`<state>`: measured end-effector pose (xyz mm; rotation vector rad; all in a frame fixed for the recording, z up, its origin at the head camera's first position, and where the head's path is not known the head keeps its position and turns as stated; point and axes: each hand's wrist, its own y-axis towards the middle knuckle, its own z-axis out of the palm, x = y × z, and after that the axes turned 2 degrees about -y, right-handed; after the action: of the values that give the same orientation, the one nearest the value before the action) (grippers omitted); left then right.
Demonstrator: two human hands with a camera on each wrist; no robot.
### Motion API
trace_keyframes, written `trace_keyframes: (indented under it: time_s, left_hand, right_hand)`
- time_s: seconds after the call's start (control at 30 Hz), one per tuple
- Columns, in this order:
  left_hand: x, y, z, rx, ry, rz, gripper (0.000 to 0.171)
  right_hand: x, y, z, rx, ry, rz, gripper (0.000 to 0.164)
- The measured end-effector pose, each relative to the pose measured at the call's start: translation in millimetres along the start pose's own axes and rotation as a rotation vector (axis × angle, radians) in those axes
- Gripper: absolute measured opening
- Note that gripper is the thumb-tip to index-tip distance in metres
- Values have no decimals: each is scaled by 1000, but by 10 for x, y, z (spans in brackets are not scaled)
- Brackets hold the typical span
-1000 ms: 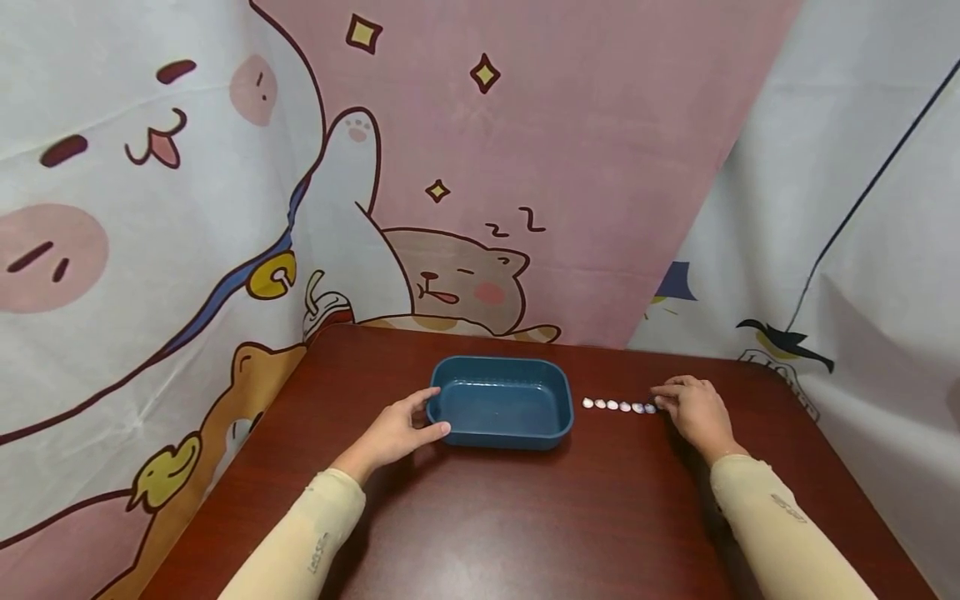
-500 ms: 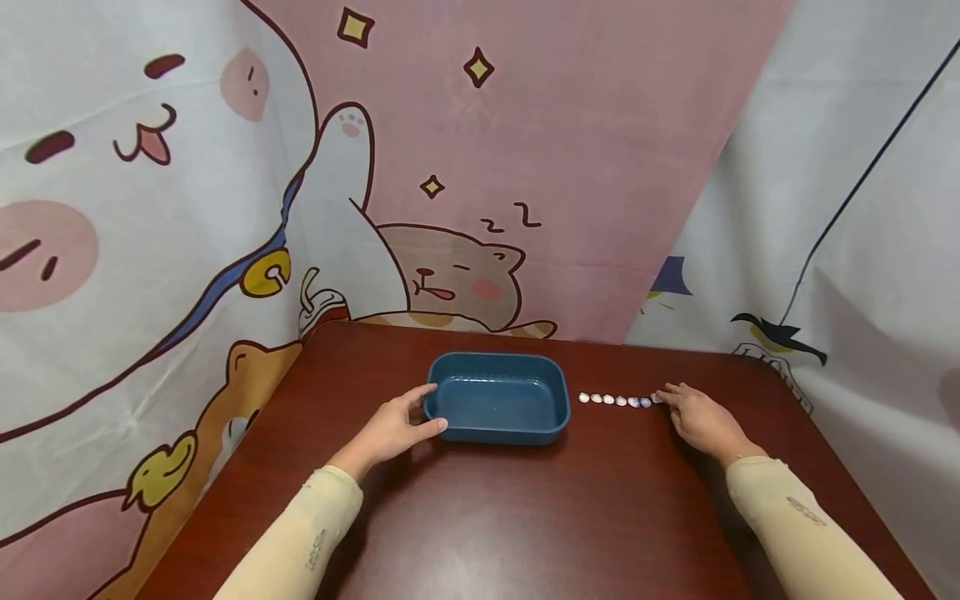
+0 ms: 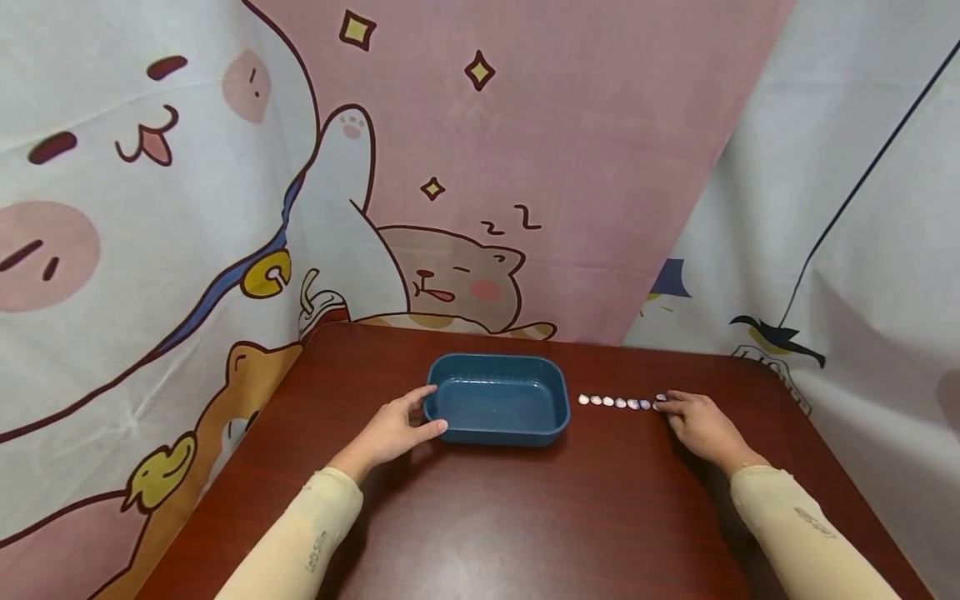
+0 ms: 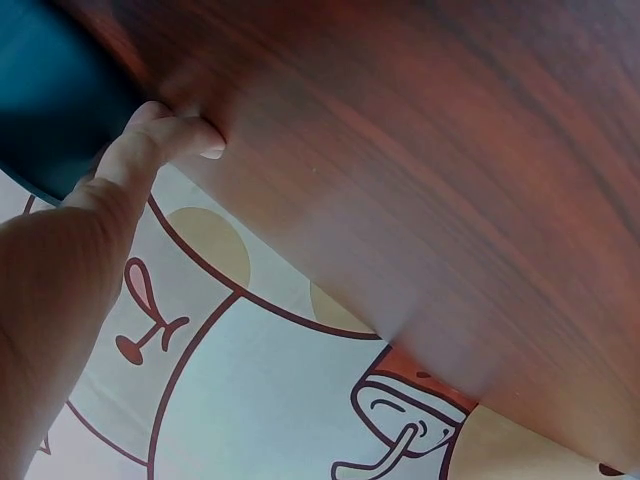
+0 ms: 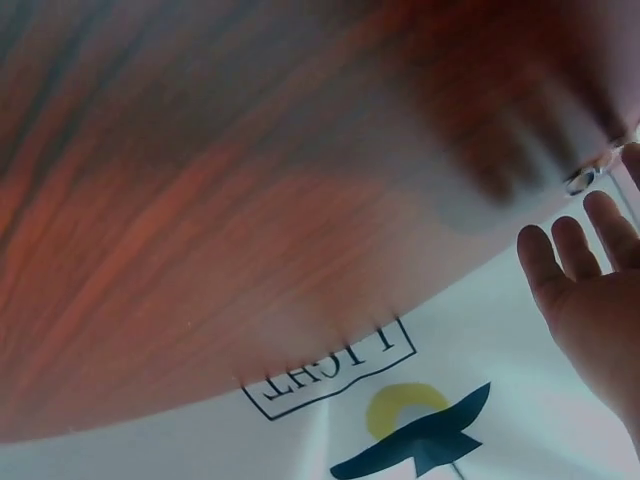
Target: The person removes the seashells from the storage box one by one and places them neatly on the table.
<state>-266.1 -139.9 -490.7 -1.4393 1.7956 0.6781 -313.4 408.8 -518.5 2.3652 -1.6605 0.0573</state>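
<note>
A dark blue rectangular basin stands on the table, and its left end is held by my left hand, thumb at the near corner and fingers along the left rim. In the left wrist view the basin shows only in part, beside the hand. Right of the basin runs a row of small whitish and bluish shells. At the row's right end my right hand touches the last shell with its fingertips; another shell lies just behind it. In the right wrist view the fingers look nearly straight.
The reddish-brown table has a glossy top. Hanging cloth with cartoon animals borders its back and sides. The row's left end comes close to the basin's right wall.
The right hand has shifted slightly right along the row, and two more shells now show at its right end. The left hand has stayed on the basin; the head view moved slightly.
</note>
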Motion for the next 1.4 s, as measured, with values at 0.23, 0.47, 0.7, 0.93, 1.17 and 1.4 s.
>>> trace_keyframes:
  time_s: [0.23, 0.47, 0.7, 0.93, 1.17, 1.4]
  left_hand:
    - [10, -10, 9, 3, -18, -4, 78]
    - [-5, -12, 24, 1, -11, 7, 78]
    - [-9, 2, 14, -8, 0, -6, 77]
    - [9, 20, 8, -6, 2, -4, 78]
    - [6, 8, 24, -1, -1, -8, 79]
    - [10, 27, 26, -2, -4, -7, 79]
  right_hand:
    - [-57, 40, -16, 6, -67, 56, 40]
    - [-93, -52, -38, 81, -94, 99, 50]
    - [-86, -129, -84, 51, -66, 46, 40]
    - [-128, -91, -55, 2, -43, 61, 38]
    - [-174, -99, -93, 99, -100, 172, 43]
    - [-222, -169, -107, 88, -113, 169, 42]
